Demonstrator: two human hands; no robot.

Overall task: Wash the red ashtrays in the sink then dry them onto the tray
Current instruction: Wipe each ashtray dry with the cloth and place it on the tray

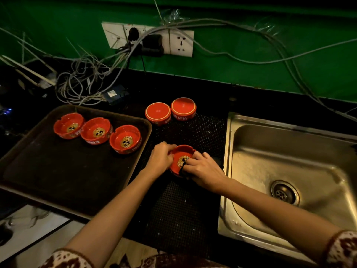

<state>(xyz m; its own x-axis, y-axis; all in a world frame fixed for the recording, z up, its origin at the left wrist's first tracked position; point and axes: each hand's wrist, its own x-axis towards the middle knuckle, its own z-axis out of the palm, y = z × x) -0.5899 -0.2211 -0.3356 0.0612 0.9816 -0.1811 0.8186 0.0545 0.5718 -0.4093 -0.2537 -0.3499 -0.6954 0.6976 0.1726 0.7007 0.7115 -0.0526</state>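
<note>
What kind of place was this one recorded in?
Probably a bar or café back counter, though a home kitchen is possible: a steel sink set in a dark counter, branded red ashtrays lined up on a serving tray, and loose cables below a wall socket.

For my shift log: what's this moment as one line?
hands: wiping ashtray | tray: three | mat: two upturned | sink: empty

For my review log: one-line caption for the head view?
Both hands, left hand and right hand, wipe a red ashtray on the mat between tray and sink.
</note>
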